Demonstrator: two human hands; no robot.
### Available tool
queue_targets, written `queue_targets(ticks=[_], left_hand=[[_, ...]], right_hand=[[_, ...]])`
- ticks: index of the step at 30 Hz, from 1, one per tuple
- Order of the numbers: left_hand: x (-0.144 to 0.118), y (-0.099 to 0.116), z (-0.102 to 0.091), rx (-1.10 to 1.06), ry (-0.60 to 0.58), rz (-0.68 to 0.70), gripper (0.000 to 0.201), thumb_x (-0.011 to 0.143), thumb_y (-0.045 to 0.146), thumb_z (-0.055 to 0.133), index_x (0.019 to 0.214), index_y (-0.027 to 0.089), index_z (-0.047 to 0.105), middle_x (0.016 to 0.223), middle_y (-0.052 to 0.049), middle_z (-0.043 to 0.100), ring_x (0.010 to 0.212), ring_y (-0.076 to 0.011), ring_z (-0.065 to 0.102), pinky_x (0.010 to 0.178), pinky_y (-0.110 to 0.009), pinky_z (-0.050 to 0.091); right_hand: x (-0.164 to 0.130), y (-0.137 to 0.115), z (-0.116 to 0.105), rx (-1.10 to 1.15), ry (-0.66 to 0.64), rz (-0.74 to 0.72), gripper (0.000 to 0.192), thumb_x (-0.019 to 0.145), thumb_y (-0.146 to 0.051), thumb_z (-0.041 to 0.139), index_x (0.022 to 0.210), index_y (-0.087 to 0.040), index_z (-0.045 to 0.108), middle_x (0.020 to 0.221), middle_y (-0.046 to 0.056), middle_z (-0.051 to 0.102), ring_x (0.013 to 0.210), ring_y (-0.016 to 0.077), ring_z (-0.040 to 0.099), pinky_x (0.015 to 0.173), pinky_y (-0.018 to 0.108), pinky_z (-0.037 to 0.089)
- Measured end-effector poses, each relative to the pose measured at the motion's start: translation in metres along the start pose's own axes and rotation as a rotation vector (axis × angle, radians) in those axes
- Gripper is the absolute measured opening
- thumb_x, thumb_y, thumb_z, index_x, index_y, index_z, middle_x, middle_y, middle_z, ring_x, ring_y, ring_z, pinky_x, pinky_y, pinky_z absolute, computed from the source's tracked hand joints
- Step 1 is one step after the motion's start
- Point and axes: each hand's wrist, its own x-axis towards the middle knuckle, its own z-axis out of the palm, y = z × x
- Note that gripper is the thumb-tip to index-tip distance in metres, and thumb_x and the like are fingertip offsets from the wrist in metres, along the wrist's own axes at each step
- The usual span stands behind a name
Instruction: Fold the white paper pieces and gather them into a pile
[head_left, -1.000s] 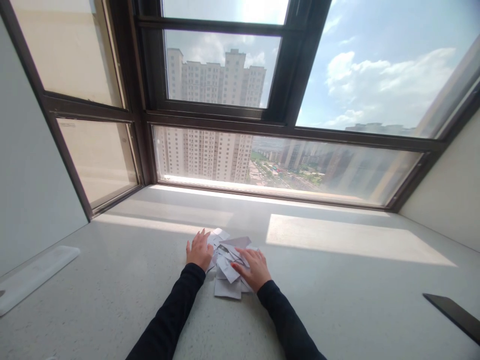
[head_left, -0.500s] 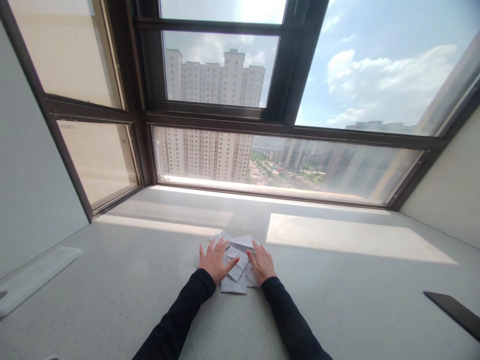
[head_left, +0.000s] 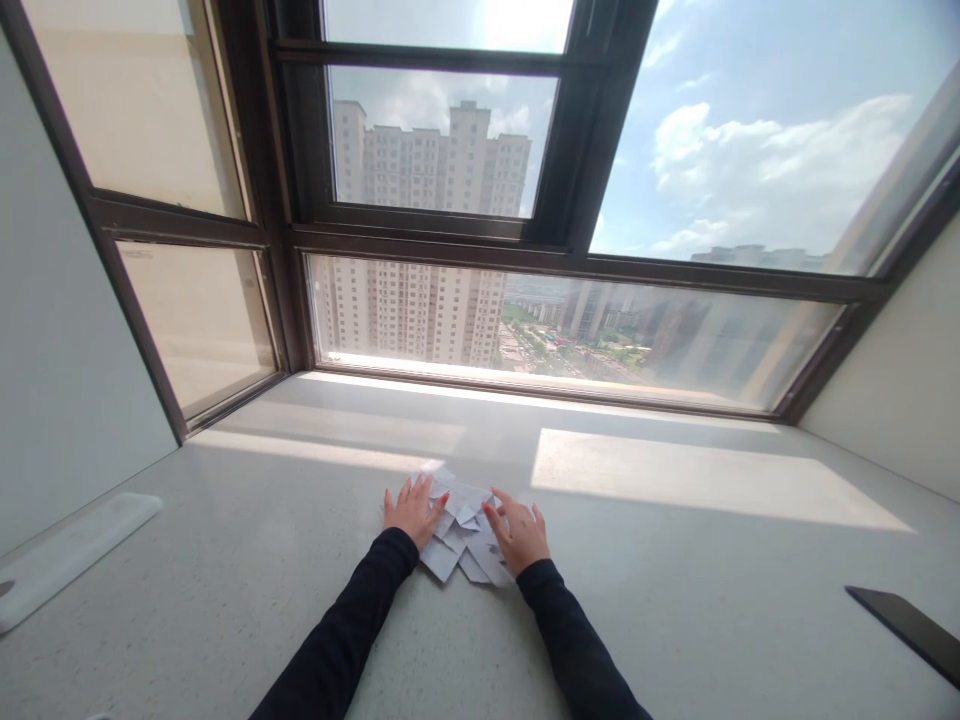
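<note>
We see a small heap of white paper cards (head_left: 459, 535) lying on the pale stone ledge (head_left: 675, 600) by the big window (head_left: 525, 200), right in front of us. Our left hand (head_left: 412, 510) and right hand (head_left: 517, 533) rest flat on the two sides of the heap with fingers spread, pressing down and not pinching anything. We think the cards are thin, light and slippery, so they slide and bend easily, and the loose edges sticking out are the best spots to pick one up.
</note>
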Motion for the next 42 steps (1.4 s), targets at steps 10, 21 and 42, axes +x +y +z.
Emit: queue_targets(ticks=[10, 21, 42], left_hand=[[-0.001, 0.011, 0.0, -0.05, 0.038, 0.041, 0.056, 0.077, 0.051, 0.016, 0.126, 0.022, 0.021, 0.129, -0.004, 0.03, 0.12, -0.0239, 0.018, 0.094, -0.051, 0.011], [-0.026, 0.075, 0.02, 0.0, -0.026, 0.392, 0.049, 0.072, 0.054, 0.028, 0.117, 0.037, 0.033, 0.131, 0.0, 0.026, 0.12, -0.0339, 0.004, 0.082, -0.066, -0.006], [-0.003, -0.045, -0.031, 0.186, 0.16, 0.055, 0.045, 0.074, 0.033, 0.038, 0.119, 0.034, 0.033, 0.129, 0.003, 0.03, 0.12, -0.0288, 0.011, 0.09, -0.057, -0.004]], right_hand=[[0.004, 0.002, 0.0, 0.176, 0.118, -0.164, 0.056, 0.075, -0.051, 0.028, 0.121, -0.018, 0.032, 0.112, 0.009, 0.048, 0.103, 0.0195, 0.042, 0.087, 0.037, 0.031], [0.01, 0.025, 0.005, 0.302, 0.319, 0.092, 0.061, 0.078, -0.052, 0.01, 0.103, -0.013, 0.049, 0.103, 0.012, 0.053, 0.101, 0.0208, 0.043, 0.087, 0.039, 0.031], [0.011, 0.016, 0.008, 0.278, 0.183, -0.026, 0.048, 0.081, -0.044, 0.016, 0.098, -0.018, 0.053, 0.093, 0.008, 0.059, 0.09, 0.0183, 0.052, 0.079, 0.033, 0.039]])
